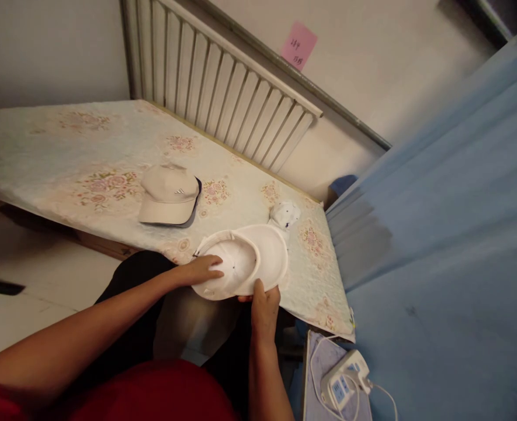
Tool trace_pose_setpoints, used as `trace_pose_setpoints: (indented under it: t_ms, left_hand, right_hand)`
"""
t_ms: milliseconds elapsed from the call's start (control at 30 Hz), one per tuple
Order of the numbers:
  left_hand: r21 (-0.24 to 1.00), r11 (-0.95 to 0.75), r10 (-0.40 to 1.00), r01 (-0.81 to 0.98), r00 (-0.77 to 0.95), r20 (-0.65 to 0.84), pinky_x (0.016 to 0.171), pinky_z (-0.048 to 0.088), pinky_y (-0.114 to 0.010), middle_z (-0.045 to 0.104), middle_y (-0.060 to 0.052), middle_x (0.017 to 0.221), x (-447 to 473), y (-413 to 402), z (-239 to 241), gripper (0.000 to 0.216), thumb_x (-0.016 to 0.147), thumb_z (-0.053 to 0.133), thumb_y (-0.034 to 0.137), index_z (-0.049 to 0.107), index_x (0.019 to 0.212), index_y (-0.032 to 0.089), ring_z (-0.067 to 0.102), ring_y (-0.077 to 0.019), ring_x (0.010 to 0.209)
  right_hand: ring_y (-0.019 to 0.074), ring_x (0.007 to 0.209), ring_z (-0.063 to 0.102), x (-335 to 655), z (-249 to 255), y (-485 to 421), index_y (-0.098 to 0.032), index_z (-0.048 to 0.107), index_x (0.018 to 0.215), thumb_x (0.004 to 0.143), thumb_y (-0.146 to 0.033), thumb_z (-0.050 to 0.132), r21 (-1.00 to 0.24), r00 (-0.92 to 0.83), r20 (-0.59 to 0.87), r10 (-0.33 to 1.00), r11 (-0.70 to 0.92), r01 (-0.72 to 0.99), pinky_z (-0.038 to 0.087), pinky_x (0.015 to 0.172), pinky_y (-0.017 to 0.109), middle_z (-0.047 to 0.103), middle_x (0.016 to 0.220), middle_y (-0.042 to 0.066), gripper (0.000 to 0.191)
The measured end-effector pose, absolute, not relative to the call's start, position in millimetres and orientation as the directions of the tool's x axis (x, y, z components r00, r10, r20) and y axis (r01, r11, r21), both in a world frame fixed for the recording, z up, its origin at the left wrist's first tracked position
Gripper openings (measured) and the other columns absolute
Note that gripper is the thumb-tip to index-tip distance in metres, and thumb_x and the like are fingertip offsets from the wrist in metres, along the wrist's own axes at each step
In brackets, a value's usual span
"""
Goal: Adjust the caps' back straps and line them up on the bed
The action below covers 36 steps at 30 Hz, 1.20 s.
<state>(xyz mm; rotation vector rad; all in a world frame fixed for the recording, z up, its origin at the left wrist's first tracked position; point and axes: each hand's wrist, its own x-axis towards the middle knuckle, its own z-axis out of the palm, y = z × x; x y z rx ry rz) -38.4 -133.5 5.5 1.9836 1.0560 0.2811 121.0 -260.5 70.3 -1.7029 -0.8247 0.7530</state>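
Observation:
An upturned white baseball cap (236, 263) is in front of my lap at the table's near edge, its hollow inside showing. My right hand (266, 301) pinches the near edge of its brim, thumb on top and fingertips underneath. At the cap's back, my left hand (203, 270) grips over the rim, with fingers reaching into the crown; part of this hand is hidden. A beige cap (168, 196) with a small dark logo and a dark layer under its brim rests upright farther left. Just beyond the white cap's brim lies a small white rounded thing with dark marks (285, 215).
A floral cloth covers the table (127, 134). Behind it stand a radiator (227, 88) and a wall with a pink note (299, 45). A blue curtain (437, 245) hangs at right. A white power strip (344, 380) with cables lies at lower right.

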Motion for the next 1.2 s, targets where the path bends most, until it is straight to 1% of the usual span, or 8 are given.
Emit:
trace_pose_setpoints:
  t_ms: [200,300,467,700,800,867,1067,1200]
  left_hand:
    - [0.691,-0.205,0.9,0.693,0.411,-0.145,0.085,0.043,-0.038,0.062,-0.011,0.096,-35.4,-116.8,-24.5,0.022,0.076,0.05,0.029,0.055,0.092,0.015,0.059,-0.0277,0.094]
    - [0.694,-0.207,0.907,0.689,0.401,-0.128,0.085,0.043,-0.036,0.062,-0.009,0.095,-31.4,-120.7,-28.8,0.016,0.077,0.048,0.026,0.055,0.088,0.017,0.059,-0.0258,0.094]
    - [0.726,-0.193,0.892,0.66,0.427,-0.15,0.078,0.045,-0.032,0.064,-0.004,0.088,-28.3,-126.4,-28.1,0.012,0.075,0.051,0.023,0.057,0.086,0.019,0.061,-0.0219,0.086]
    - [0.734,-0.085,0.937,0.674,0.305,-0.172,0.084,0.045,-0.034,0.063,-0.01,0.1,-32.3,-120.8,-24.7,0.022,0.077,0.049,0.02,0.056,0.097,0.016,0.061,-0.0253,0.098]
    - [0.767,-0.113,0.916,0.632,0.365,-0.165,0.088,0.044,-0.037,0.066,-0.011,0.1,-26.3,-128.1,-20.8,0.022,0.077,0.049,0.02,0.06,0.095,0.015,0.061,-0.027,0.1]
    - [0.809,-0.134,0.887,0.572,0.434,-0.159,0.09,0.044,-0.035,0.068,-0.011,0.105,-18.8,-136.9,-17.7,0.029,0.08,0.046,0.022,0.062,0.102,0.014,0.061,-0.0254,0.103]
    - [0.909,-0.17,0.693,0.38,0.702,-0.164,0.081,0.049,-0.026,0.074,-0.003,0.103,3.9,-154.5,-10.2,0.037,0.077,0.053,0.026,0.065,0.111,0.019,0.067,-0.0188,0.093]
    - [0.899,-0.183,0.704,0.397,0.691,-0.162,0.089,0.046,-0.031,0.07,-0.009,0.114,8.3,-149.6,-8.1,0.042,0.076,0.054,0.023,0.063,0.116,0.015,0.064,-0.0234,0.102]
  right_hand:
    - [0.0188,0.044,0.064,117.8,71.8,-261.4,-0.017,0.056,0.087,0.082,-0.029,0.047,-0.945,0.501,-0.047,0.864,-0.201,0.257,0.048,0.048,0.027,0.073,0.073,0.009,0.016]
    - [0.0186,0.045,0.064,118.4,69.9,-261.2,-0.017,0.056,0.087,0.082,-0.03,0.046,-0.943,0.496,-0.029,0.868,-0.188,0.275,0.048,0.049,0.028,0.074,0.076,0.01,0.017]
    - [0.019,0.045,0.063,122.6,67.8,-261.4,-0.017,0.056,0.084,0.082,-0.031,0.046,-0.943,0.481,-0.005,0.877,-0.165,0.29,0.048,0.049,0.028,0.071,0.066,0.006,0.016]
    - [0.0195,0.045,0.063,125.4,67.6,-261.7,-0.019,0.055,0.082,0.082,-0.031,0.048,-0.942,0.493,-0.017,0.87,-0.179,0.283,0.047,0.05,0.028,0.07,0.061,0.004,0.014]
    - [0.0197,0.045,0.063,126.4,65.2,-261.6,-0.018,0.057,0.083,0.082,-0.032,0.049,-0.946,0.497,-0.029,0.867,-0.184,0.266,0.047,0.05,0.029,0.071,0.062,0.005,0.016]
    - [0.0194,0.045,0.062,126.9,64.1,-261.6,-0.018,0.058,0.084,0.082,-0.032,0.049,-0.948,0.495,-0.037,0.868,-0.188,0.258,0.047,0.05,0.029,0.071,0.063,0.005,0.017]
    - [0.018,0.045,0.062,127.0,63.4,-262.1,-0.016,0.058,0.086,0.082,-0.032,0.049,-0.942,0.482,-0.022,0.876,-0.179,0.282,0.047,0.05,0.028,0.073,0.071,0.007,0.019]
    - [0.0183,0.045,0.062,127.9,60.5,-263.5,-0.014,0.058,0.092,0.083,-0.033,0.048,-0.947,0.47,-0.022,0.882,-0.17,0.274,0.046,0.047,0.028,0.072,0.071,0.007,0.023]
